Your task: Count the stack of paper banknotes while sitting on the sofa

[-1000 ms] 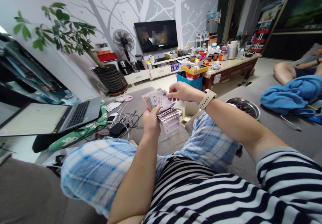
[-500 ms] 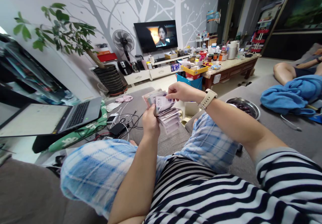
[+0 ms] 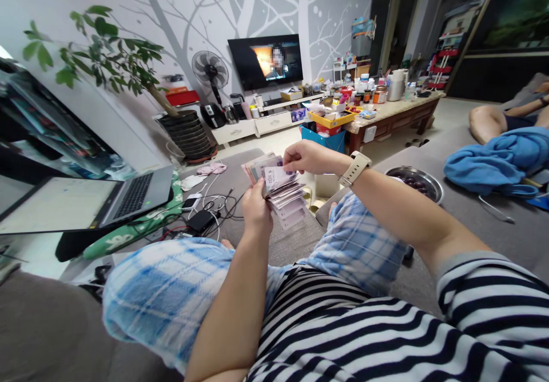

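- While the banknotes (image 3: 283, 194) are fanned, they are gripped by the closed left hand (image 3: 257, 207).
- The right hand (image 3: 309, 158) is half-closed, with fingertips (image 3: 286, 163) at the upper notes; a pinch cannot be confirmed.
- Front notes are splayed; rear notes remain stacked at 11 o'clock.
- A laptop (image 3: 132, 196) is placed at 9 o'clock, a steel bowl (image 3: 414, 183) at 3 o'clock.

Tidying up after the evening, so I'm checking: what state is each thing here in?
Banknotes, fanned in a loose stack
Left hand, closed around the banknotes
Right hand, fingertips on the top banknotes
Wristwatch, strapped on the right wrist
Laptop, open, screen lit
Television, on, showing a picture
Steel bowl, holding dark fruit
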Action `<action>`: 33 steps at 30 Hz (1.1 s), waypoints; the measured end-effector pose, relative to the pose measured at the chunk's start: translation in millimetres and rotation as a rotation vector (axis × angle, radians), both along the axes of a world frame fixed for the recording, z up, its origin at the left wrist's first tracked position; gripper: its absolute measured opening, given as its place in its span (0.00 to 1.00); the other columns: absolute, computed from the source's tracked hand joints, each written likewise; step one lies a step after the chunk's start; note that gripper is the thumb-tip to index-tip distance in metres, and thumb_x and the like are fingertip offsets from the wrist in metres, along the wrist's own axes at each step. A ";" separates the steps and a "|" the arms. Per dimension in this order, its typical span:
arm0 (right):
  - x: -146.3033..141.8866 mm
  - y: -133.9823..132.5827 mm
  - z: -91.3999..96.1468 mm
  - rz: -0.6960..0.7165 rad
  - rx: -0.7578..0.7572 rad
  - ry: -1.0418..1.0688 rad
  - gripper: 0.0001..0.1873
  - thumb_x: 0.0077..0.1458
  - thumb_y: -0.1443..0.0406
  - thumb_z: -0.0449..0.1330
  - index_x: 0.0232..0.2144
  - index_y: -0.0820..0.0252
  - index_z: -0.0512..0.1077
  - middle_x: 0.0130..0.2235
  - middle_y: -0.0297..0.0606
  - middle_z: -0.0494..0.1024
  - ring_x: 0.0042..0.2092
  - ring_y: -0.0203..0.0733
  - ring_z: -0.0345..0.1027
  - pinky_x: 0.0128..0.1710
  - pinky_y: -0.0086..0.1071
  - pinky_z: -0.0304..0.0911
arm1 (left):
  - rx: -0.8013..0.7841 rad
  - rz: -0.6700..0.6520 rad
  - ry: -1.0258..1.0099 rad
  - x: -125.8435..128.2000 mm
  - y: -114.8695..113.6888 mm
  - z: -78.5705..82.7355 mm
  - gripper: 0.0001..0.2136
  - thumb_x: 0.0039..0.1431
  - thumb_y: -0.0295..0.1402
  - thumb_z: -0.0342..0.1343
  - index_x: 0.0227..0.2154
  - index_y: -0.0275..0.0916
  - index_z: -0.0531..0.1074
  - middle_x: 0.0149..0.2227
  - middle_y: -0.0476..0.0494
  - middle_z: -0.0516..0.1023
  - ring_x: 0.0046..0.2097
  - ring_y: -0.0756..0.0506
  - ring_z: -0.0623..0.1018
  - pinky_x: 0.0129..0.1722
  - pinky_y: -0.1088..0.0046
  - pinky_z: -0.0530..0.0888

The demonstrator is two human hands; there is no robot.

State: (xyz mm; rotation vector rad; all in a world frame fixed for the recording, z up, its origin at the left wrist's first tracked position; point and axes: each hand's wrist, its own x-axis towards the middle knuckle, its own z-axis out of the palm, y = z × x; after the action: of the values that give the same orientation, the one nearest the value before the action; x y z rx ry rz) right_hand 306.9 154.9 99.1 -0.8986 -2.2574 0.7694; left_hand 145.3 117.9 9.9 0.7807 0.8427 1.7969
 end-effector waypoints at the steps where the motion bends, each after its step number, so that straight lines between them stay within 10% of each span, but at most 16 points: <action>1: 0.5 -0.2 -0.2 0.007 -0.006 0.003 0.03 0.51 0.69 0.60 0.28 0.66 0.72 0.22 0.31 0.70 0.22 0.28 0.60 0.23 0.25 0.55 | -0.003 -0.001 -0.001 -0.1 -0.1 0.0 0.14 0.47 0.36 0.60 0.34 0.32 0.74 0.33 0.41 0.79 0.39 0.41 0.79 0.42 0.65 0.73; 33: 3.4 -13.4 7.9 0.121 -0.176 0.024 0.07 0.57 0.69 0.56 0.27 0.65 0.70 0.23 0.33 0.73 0.22 0.27 0.59 0.23 0.24 0.56 | 0.006 -0.006 0.000 3.5 -6.4 8.2 0.12 0.45 0.35 0.61 0.33 0.33 0.73 0.31 0.42 0.79 0.38 0.40 0.80 0.42 0.63 0.74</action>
State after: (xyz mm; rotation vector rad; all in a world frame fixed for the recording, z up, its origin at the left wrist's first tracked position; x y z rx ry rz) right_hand 310.3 141.5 107.0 -0.8323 -2.2659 1.0419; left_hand 148.7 111.4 18.1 0.7864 0.8344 1.7947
